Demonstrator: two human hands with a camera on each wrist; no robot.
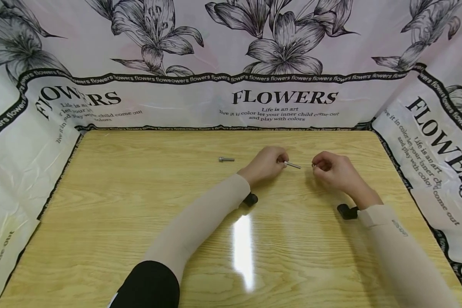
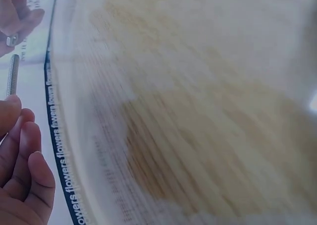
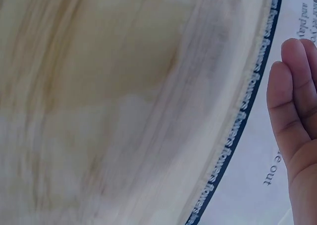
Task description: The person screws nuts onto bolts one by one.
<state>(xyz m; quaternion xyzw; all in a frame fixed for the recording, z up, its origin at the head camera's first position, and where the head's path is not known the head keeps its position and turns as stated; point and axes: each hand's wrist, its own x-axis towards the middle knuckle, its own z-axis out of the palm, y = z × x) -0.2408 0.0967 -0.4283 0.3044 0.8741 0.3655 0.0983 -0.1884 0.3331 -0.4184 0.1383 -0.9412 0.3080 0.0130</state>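
My left hand (image 1: 265,164) pinches a metal bolt (image 1: 294,165), its threaded shank pointing right toward my other hand. Facing it across a small gap, my right hand (image 1: 336,171) holds a small metal nut (image 2: 12,40) between thumb and fingertip. In the left wrist view the bolt's threaded end stands just short of the nut, the two apart. A second bolt (image 1: 226,159), with a cylindrical head, lies on the table to the left of my left hand. Only some fingers (image 3: 282,96) of my right hand show in the right wrist view; the nut is out of sight there.
The wood-grain table (image 1: 138,179) has a bright reflection near its middle. A white cloth (image 1: 177,102) printed with flowers and lettering borders it at the back and sides. Small black devices (image 1: 250,199) are strapped at both wrists.
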